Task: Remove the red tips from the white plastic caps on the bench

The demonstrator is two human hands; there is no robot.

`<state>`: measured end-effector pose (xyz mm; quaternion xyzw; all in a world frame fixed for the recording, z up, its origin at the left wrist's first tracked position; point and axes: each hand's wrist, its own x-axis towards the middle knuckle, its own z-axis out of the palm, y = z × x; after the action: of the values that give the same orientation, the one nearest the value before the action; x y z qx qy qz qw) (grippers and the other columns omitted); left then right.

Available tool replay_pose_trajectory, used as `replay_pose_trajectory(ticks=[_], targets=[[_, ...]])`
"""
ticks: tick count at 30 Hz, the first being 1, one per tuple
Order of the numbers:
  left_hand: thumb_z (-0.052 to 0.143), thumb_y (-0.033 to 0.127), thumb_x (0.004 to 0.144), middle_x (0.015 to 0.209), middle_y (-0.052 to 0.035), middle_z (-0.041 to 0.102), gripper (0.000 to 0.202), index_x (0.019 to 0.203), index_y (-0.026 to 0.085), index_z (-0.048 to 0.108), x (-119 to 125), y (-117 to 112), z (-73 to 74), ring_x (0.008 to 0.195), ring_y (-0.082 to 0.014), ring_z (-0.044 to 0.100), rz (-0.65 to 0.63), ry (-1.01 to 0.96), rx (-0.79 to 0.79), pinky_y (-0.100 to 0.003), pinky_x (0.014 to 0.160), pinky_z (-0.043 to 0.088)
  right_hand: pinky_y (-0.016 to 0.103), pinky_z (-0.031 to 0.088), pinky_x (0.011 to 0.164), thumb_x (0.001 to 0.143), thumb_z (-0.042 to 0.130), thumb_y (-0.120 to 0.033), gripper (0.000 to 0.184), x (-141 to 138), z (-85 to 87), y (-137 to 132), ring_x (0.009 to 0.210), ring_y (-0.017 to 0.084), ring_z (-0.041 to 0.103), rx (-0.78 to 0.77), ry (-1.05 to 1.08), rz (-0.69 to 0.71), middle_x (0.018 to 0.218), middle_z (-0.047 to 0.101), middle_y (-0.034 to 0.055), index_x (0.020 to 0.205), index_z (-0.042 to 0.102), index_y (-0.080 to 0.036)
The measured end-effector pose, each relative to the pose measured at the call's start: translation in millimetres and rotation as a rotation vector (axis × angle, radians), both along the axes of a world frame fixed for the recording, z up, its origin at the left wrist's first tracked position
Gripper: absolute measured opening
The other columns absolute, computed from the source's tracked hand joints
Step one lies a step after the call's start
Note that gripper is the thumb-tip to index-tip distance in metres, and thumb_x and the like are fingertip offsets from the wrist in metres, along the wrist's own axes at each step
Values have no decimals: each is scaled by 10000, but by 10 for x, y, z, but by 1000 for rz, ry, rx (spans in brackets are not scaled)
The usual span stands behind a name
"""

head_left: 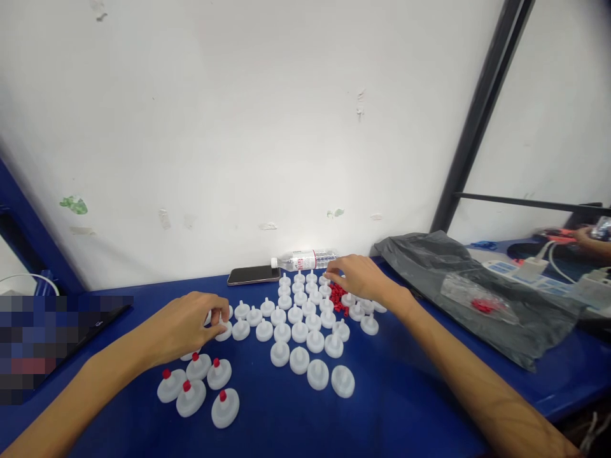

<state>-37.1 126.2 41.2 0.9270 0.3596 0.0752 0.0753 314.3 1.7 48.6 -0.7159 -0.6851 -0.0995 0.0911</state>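
Note:
My left hand (198,321) is closed in a pinch at the spout of a white nozzle cap (223,331) on the blue table. Below it stand several white caps with red tips (191,397). My right hand (356,277) reaches to the back of the cluster, fingers pinched together just beside a white cap (324,280). What those fingertips hold, if anything, is too small to tell. A pile of small red tips (338,299) lies under and next to my right hand. Many bare white nozzle caps (300,332) stand spout-up in loose rows between both hands.
Behind the caps lie a dark phone (253,275) and a clear plastic bottle (308,259) on its side. To the right, a grey plastic bag (429,273) carries a clear pouch of red pieces (478,299). Farther right are a power strip (520,277) with chargers and another person's hand (592,242).

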Motion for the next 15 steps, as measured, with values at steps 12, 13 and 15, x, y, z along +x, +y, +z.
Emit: replay_pose_trajectory(ticks=[12, 13, 15], targets=[[528, 513, 878, 753, 11, 695, 291, 861, 241, 631, -150, -10, 304, 687, -223, 612, 153, 161, -58, -304, 611, 352, 280, 295, 599, 1059, 527, -386, 293, -28, 1, 12, 747, 182, 669, 59, -13, 15, 862, 772, 29, 886, 705, -231], [549, 550, 849, 753, 11, 706, 322, 888, 243, 638, -189, 29, 297, 684, -230, 626, 168, 184, -91, -304, 605, 367, 280, 297, 601, 1060, 526, -390, 297, -28, -6, 16, 748, 183, 671, 61, -14, 16, 859, 772, 29, 884, 706, -232], [595, 590, 784, 759, 10, 728, 380, 926, 243, 651, -257, 105, 256, 693, -240, 654, 176, 218, -159, -303, 603, 404, 280, 302, 606, 1059, 530, -395, 298, -27, -21, 26, 753, 185, 676, 61, -16, 19, 855, 772, 32, 887, 712, -233]])
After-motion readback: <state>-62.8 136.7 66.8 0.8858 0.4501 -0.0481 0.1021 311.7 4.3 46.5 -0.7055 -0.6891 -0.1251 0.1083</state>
